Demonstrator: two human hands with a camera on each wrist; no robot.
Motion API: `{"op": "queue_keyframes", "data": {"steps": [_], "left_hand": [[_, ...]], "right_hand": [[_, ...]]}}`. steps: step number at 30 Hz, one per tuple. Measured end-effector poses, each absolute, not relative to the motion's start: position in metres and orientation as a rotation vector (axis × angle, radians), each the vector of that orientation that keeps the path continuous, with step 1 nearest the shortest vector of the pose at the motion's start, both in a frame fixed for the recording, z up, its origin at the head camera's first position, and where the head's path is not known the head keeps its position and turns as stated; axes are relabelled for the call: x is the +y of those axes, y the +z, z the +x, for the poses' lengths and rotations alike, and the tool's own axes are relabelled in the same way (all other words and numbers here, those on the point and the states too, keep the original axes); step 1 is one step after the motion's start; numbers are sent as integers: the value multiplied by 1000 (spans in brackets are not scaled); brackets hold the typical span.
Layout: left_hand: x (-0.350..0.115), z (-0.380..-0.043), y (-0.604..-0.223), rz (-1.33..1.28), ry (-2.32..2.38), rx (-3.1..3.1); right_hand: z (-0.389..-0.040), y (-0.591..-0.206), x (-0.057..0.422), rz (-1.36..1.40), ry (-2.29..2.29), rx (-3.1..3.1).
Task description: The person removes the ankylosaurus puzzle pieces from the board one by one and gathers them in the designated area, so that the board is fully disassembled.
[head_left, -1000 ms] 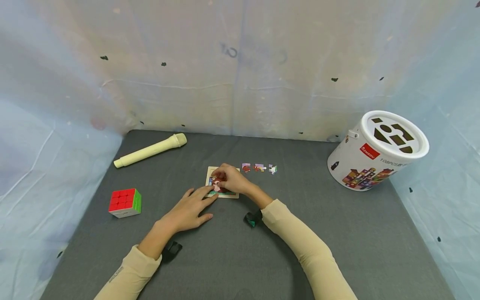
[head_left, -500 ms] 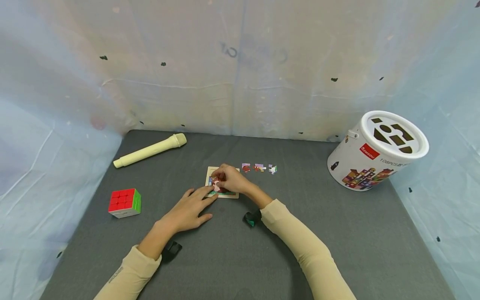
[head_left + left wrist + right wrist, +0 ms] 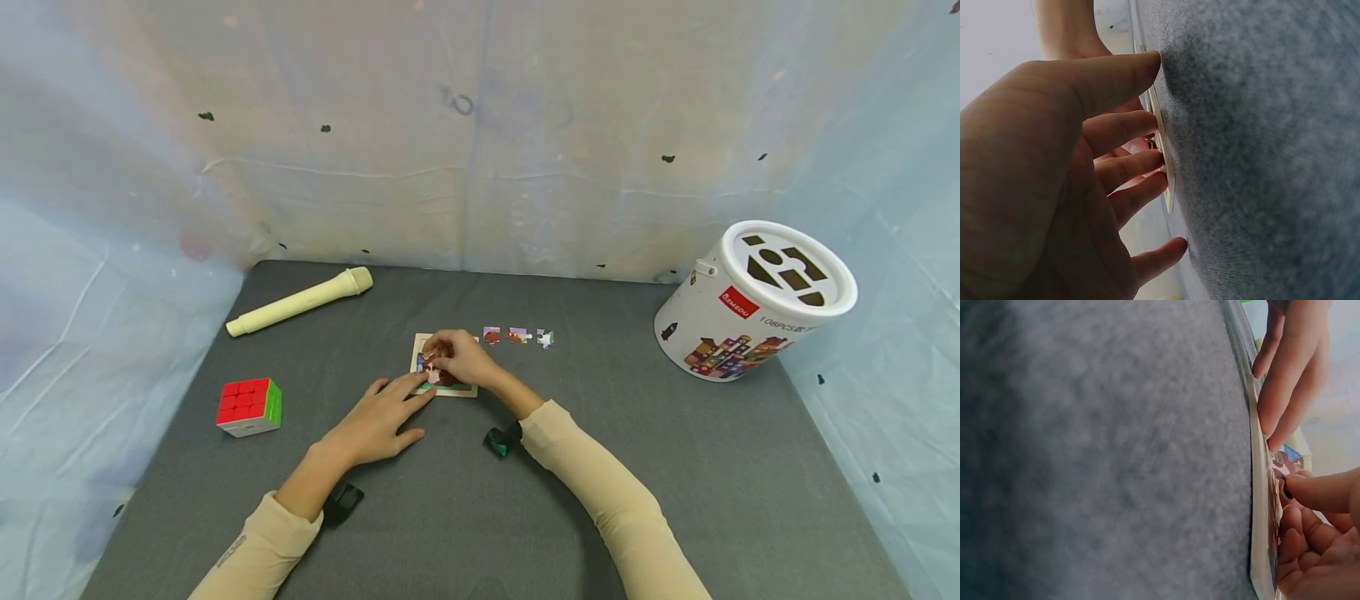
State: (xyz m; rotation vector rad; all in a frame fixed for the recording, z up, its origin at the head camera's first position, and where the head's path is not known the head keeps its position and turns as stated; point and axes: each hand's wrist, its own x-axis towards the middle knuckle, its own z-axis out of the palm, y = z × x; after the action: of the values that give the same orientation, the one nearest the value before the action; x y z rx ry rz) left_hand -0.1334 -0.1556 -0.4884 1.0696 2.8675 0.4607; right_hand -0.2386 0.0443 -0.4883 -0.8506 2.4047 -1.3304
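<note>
A small wooden jigsaw board (image 3: 468, 392) with a pale frame and a coloured picture lies mid-table. My left hand (image 3: 381, 423) is spread, its middle fingertips on the board's near left part; in the left wrist view, the thumb and little finger (image 3: 1161, 258) reach down beside it. Over the board, my right hand (image 3: 467, 360) pinches a puzzle piece (image 3: 1284, 487) between thumb and fingers, close on the picture, and hides much of it. Just right of the board, three loose puzzle pieces (image 3: 519, 335) lie in a row.
A red, green and white puzzle cube (image 3: 249, 407) sits at the left. Behind it lies a cream toy microphone (image 3: 300, 302). A white lidded bucket (image 3: 738, 321) with shaped holes stands at the back right. Pale sheeting (image 3: 375, 175) hangs behind the grey table (image 3: 450, 517).
The right hand's fingers have shifted very slightly over the board, still holding the piece. The left hand and the loose pieces stay where they were.
</note>
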Motion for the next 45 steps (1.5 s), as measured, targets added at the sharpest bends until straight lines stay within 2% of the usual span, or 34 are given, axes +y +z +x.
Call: {"op": "queue_keyframes", "data": {"steps": [26, 33, 45], "left_hand": [[-155, -134, -487, 1075, 462, 2866], [-154, -134, -487, 1071, 458, 2865], [-154, -134, -486, 1062, 463, 2869]], "right_hand": [[-250, -484, 60, -751, -1548, 2229], [-249, -478, 84, -722, -1651, 2219], [-241, -484, 131, -736, -1575, 2410]]}}
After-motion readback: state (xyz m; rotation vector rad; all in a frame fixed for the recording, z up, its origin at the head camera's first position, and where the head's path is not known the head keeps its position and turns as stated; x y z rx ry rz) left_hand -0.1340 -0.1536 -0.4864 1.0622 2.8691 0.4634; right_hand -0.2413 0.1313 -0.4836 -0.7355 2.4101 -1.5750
